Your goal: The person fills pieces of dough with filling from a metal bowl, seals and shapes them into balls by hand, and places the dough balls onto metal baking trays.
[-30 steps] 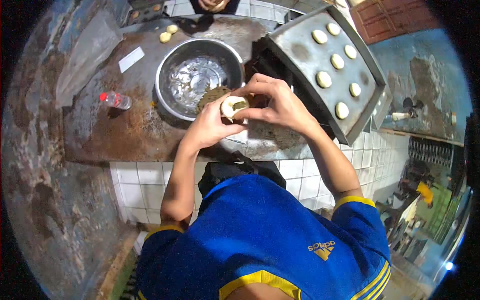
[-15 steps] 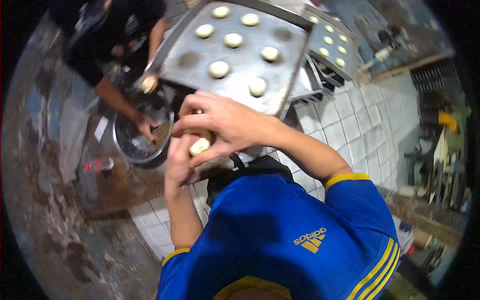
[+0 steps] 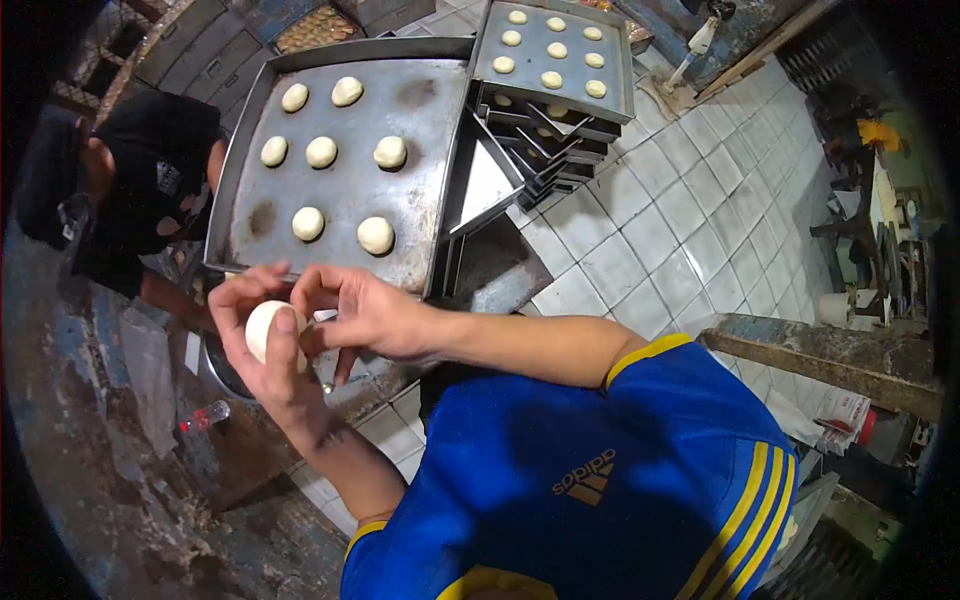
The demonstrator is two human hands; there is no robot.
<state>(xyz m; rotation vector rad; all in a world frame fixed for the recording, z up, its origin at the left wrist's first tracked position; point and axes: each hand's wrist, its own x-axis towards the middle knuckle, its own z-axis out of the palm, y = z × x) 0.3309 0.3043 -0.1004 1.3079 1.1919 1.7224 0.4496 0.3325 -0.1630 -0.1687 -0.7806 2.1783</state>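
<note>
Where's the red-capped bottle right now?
Head view, left side: the red-capped bottle is on the table, next to the bowl and left of the person's left hand.

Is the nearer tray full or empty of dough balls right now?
Partly filled: seven dough balls sit spaced out on the nearer tray, bare metal showing between them; the left hand holds another dough piece.

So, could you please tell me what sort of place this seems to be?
Probably a small bakery's work area: pale dough balls sit spaced out on a large metal tray, more trays are stacked beside it, and the left hand holds another ball.
</note>
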